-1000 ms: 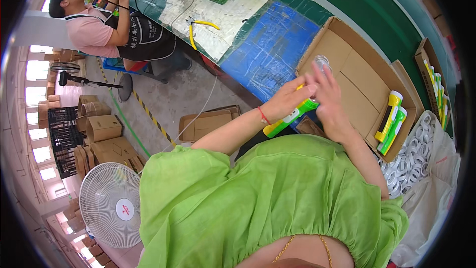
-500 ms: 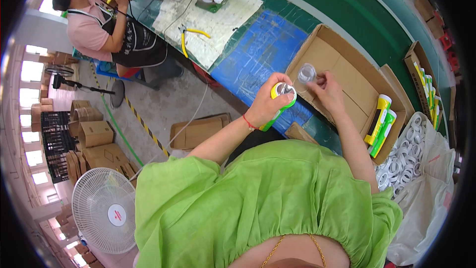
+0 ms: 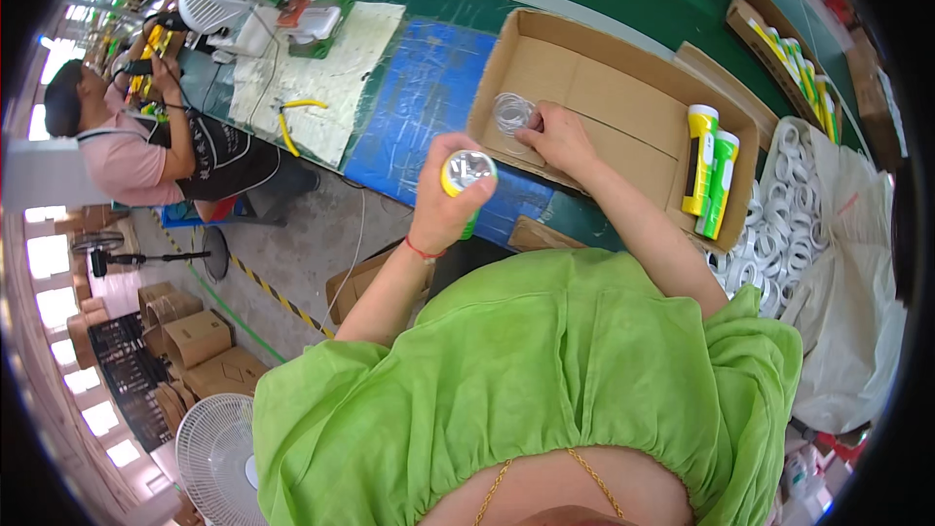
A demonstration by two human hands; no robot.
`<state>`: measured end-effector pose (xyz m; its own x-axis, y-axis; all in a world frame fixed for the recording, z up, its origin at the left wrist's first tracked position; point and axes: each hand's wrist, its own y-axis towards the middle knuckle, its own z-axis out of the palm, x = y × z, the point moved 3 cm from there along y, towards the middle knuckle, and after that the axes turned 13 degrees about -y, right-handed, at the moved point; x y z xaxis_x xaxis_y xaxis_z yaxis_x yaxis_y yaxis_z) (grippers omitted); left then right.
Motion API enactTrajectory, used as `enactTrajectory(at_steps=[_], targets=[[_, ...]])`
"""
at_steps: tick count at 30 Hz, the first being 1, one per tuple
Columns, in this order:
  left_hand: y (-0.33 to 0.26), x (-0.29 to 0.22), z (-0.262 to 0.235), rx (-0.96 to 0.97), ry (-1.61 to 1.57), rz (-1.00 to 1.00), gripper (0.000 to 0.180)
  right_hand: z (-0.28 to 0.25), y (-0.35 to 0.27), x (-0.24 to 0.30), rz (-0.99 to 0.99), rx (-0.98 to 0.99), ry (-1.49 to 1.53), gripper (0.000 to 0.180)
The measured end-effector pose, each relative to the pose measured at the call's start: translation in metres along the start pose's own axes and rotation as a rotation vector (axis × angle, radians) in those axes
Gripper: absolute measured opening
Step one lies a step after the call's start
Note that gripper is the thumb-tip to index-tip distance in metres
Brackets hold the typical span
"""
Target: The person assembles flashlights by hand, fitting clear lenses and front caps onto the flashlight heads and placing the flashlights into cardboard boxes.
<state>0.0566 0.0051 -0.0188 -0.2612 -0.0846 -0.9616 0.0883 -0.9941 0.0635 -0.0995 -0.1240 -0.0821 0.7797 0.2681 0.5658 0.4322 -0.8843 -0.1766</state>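
My left hand [image 3: 435, 206] is wrapped round a yellow-and-green flashlight [image 3: 468, 173]. Its round, shiny reflector end faces up, with my thumb against the rim. The flashlight is over the front edge of the blue bench covering, left of a shallow cardboard box [image 3: 612, 71]. Inside the left end of that box lies a cluster of clear plastic rings [image 3: 510, 113]. My right hand [image 3: 563, 144] reaches into the box, its thumb and fingers pinched at the right edge of these rings. How many rings the pinch takes in is hidden.
Two finished-looking flashlights [image 3: 714, 173] lie at the box's right end. A bag of white rings [image 3: 779, 219] stands at the right. Yellow-handled pliers [image 3: 289, 125] rest on a pale sheet [image 3: 360, 44]. A co-worker [image 3: 127, 151] sits far left; a fan [image 3: 214, 458] stands lower left.
The whole view has swung, so the bench and box sit further left and higher. My left thumb has moved aside, showing more of the reflector. My right fingers remain at the clear rings.
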Motion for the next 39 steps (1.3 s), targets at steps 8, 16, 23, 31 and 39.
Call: enactTrajectory(at_steps=[8,16,23,31,39], targets=[[0.01,-0.004,0.017,0.051,0.254,0.049,0.053,-0.063,-0.051,0.015,0.042,0.199,0.912,0.022],[0.019,-0.005,0.065,0.319,0.099,0.002,0.058,-0.076,-0.094,0.018,0.057,0.374,0.967,0.039],[0.021,0.002,0.066,0.105,0.031,-0.04,0.036,-0.097,-0.115,-0.015,-0.034,0.116,1.01,0.029],[0.035,-0.002,0.065,0.111,-0.118,-0.171,0.039,-0.19,-0.178,-0.277,0.406,-0.609,-0.536,0.04],[0.04,-0.014,0.126,0.334,-0.06,-0.11,0.052,-0.216,-0.181,-0.237,0.371,-0.594,-0.774,0.042]])
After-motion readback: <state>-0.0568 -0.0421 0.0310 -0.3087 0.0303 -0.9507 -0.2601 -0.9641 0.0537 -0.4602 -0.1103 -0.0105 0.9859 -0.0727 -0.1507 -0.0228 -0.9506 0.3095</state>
